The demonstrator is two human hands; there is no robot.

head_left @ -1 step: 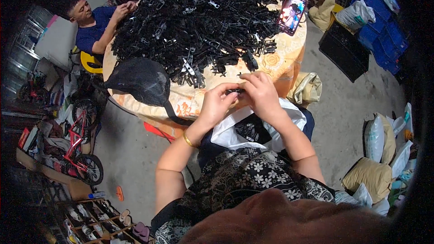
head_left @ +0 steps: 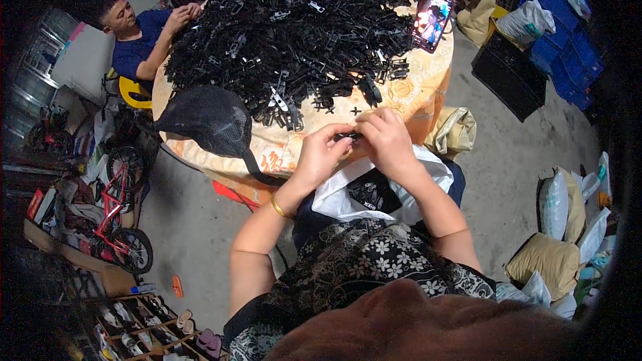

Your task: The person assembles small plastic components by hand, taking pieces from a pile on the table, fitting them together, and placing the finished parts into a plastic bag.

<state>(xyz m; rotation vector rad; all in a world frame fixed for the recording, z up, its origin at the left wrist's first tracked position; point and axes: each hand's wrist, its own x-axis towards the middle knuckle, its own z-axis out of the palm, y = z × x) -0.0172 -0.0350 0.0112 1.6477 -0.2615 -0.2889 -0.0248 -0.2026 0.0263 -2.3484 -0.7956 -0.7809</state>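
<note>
My left hand (head_left: 322, 152) and my right hand (head_left: 388, 144) meet at the table's near edge, fingertips pinched together on a small black plastic part (head_left: 350, 135). The fingers cover most of it, so its exact kind is hidden. Just beyond my right fingertips lies a small black cross-shaped piece (head_left: 355, 111) on the patterned tablecloth (head_left: 396, 101). A large heap of black plastic clip-like parts (head_left: 287, 33) covers most of the round table, with a few silvery pieces among them. Below my hands, an open white bag (head_left: 332, 195) on my lap holds black parts.
A black mesh-covered round object (head_left: 207, 120) sits at the table's near left edge. A lit phone (head_left: 431, 20) stands at the right. Across to the left a person (head_left: 144, 43) works at the heap. Blue crates (head_left: 558, 40) and filled sacks (head_left: 545, 264) stand on the right.
My right fingers have drawn in slightly toward the part, uncovering the cross-shaped piece on the cloth. My left hand stays in place.
</note>
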